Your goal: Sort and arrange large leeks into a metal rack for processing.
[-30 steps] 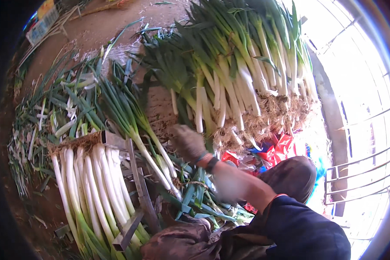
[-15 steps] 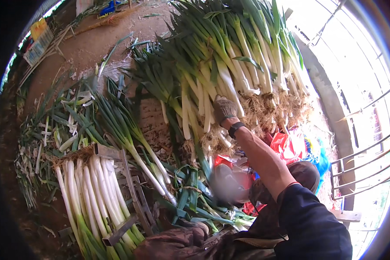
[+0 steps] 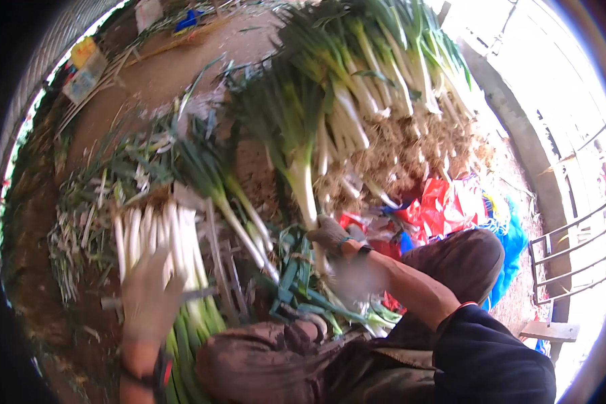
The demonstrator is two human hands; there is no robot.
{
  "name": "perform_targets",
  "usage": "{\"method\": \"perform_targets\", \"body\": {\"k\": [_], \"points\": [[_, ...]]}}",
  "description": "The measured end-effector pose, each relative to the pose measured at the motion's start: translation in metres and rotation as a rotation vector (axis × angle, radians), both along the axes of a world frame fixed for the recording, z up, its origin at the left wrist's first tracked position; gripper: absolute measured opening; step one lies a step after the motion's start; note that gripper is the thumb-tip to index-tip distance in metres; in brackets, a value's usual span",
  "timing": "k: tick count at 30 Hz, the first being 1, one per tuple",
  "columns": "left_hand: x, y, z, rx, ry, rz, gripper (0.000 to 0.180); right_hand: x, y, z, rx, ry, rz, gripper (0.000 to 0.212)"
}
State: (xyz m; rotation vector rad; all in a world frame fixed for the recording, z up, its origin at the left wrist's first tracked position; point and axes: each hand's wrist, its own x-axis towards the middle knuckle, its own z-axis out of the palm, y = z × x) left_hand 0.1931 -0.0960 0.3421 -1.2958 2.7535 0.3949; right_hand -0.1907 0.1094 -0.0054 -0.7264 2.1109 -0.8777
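My right hand point(image 3: 331, 236), gloved, is closed round the pale stem of a large leek point(image 3: 301, 185) near its root end. The leaves of that leek point up toward the far heap. My left hand point(image 3: 151, 296), in a light glove and blurred by motion, hovers over or touches a row of trimmed leeks point(image 3: 195, 249); its fingers look outstretched, with nothing seen in them. Those leeks lie side by side in a metal frame point(image 3: 219, 262), white ends away from me. Several loose leeks point(image 3: 239, 225) lie just right of the frame.
A big heap of leeks with roots point(image 3: 384, 81) fills the far right. Cut leaves point(image 3: 87, 222) litter the ground at left. Red plastic bags point(image 3: 444, 205) and a blue bag point(image 3: 512, 249) lie beside my knee. A metal railing point(image 3: 572, 256) stands at the right.
My right hand has come nearer from the heap, drawing a leek out with it. My left hand has entered from below, over the row of leeks. The view has shifted slightly.
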Motion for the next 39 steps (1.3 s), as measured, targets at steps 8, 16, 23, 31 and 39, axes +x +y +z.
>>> {"method": "perform_targets", "body": {"k": [8,16,23,31,39], "points": [[-0.175,0.132,-0.203,0.328,0.77,0.288,0.087,0.125,0.132,0.157,-0.206,-0.303,0.089,0.04],[-0.167,0.259,-0.277,1.905,1.51,0.959,0.035,0.15,0.251,0.242,-0.062,-0.216,0.188,0.059],[-0.099,0.273,-0.355,0.731,0.469,0.636,0.036,0.126,0.216,0.203,-0.243,-0.387,0.121,0.062],[-0.099,0.281,-0.357,0.302,0.383,0.365,0.06,0.113,0.226,0.197,0.02,-0.078,0.195,0.042],[-0.136,0.215,-0.369,1.225,1.632,1.06,0.051,0.158,0.281,0.221,0.101,0.312,0.59,0.059]]}}
